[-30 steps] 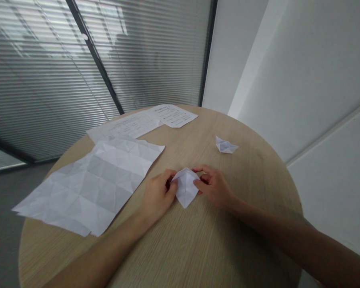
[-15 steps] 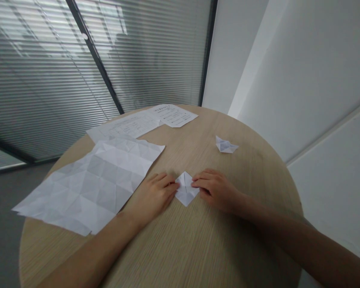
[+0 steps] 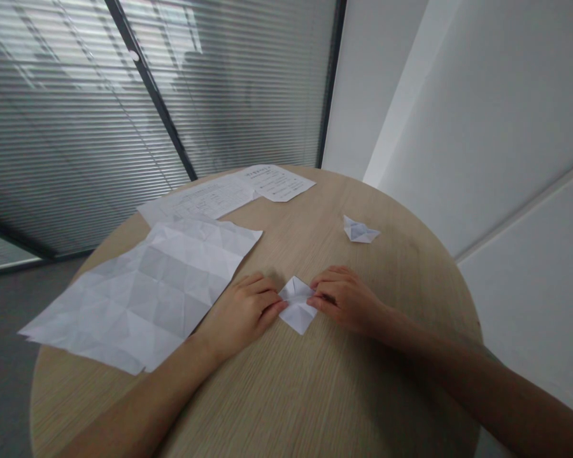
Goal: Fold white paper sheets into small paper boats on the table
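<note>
White walls [image 3: 506, 127] are rising beyond the right edge of a round, pale wood-grain table [image 3: 277, 394], while slatted blinds [image 3: 258, 83] are covering the glazing past its far edge, a dark frame post [image 3: 155, 92] slanting down across them. Grey floor [image 3: 4, 375] is showing outside the left edge.

Near the middle of the table, well in from the far edge, a small folded white paper [image 3: 298, 315] is lying with one point facing the far edge and another facing the near edge; creases are running across it. The left hand [image 3: 246, 312] is gripping its corner toward the left edge, thumb and fingers pinching together. The right hand [image 3: 348, 302] is gripping the opposite corner, its fingers curling and its thumb pressing on the paper. The right forearm is crossing over the right edge and is casting a shadow on the table.

Toward the left edge, large creased sheets [image 3: 157, 286] are spreading out in a stack, one corner jutting past that edge. Printed sheets [image 3: 214, 197] are lying beyond them along the far edge, their text being too small to read. Nearer the right edge, a second folded piece [image 3: 360, 233] is resting apart from both hands, its pointed ends sticking up and out
</note>
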`<state>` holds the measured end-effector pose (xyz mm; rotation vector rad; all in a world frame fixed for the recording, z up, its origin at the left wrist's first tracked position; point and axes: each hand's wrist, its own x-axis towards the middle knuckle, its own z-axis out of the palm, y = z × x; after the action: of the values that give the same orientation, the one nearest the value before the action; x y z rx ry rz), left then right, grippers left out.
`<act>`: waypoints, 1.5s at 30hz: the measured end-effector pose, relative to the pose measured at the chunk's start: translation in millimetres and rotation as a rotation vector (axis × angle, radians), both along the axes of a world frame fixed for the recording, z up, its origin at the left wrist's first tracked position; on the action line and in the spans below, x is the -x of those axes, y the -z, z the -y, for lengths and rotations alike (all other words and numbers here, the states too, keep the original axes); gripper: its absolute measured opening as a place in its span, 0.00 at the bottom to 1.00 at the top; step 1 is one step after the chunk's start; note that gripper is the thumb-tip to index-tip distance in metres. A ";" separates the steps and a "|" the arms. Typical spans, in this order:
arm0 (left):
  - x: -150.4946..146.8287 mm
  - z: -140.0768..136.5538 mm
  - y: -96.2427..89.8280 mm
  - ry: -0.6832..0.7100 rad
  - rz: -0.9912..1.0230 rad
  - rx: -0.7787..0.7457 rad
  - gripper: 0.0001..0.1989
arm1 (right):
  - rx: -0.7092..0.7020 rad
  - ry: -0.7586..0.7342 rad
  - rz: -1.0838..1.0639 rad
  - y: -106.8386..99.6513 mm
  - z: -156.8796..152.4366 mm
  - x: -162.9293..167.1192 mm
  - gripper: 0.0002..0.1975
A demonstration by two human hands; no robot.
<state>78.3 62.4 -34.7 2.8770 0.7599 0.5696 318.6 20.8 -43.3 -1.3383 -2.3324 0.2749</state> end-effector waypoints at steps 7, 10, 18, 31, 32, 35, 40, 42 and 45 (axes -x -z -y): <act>-7.7 4.8 -1.9 -0.161 -0.059 -0.016 0.16 | -0.003 0.149 0.013 2.2 -0.4 7.8 0.10; -11.1 6.9 -3.5 -0.206 -0.090 -0.038 0.11 | -0.007 0.182 0.028 5.0 -0.4 10.1 0.06; -13.7 6.7 1.0 -0.117 -0.186 -0.030 0.20 | 0.048 0.138 0.044 -1.2 7.3 11.6 0.09; -12.9 5.8 1.3 -0.167 -0.064 0.007 0.22 | 0.278 0.229 -0.177 2.9 -2.6 4.8 0.12; -12.7 5.6 0.5 -0.171 -0.059 0.017 0.22 | 0.281 0.233 -0.208 2.9 -2.8 4.8 0.11; -11.8 4.3 -1.0 -0.173 -0.024 0.043 0.20 | 0.292 0.229 -0.292 3.7 -3.0 5.3 0.10; -12.6 4.3 -5.1 -0.136 0.092 0.091 0.11 | 0.217 0.182 -0.373 2.6 -1.5 6.8 0.07; -13.4 6.9 -8.6 -0.108 0.175 0.094 0.08 | 0.110 0.154 -0.393 -0.3 0.2 7.0 0.06; -12.3 12.9 -12.8 -0.076 0.365 -0.012 0.08 | -0.126 0.104 -0.406 -5.3 3.1 5.7 0.04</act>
<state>90.6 49.5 -21.9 2.6454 0.8055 1.0716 312.8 17.7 -38.1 -1.2090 -1.9066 0.3269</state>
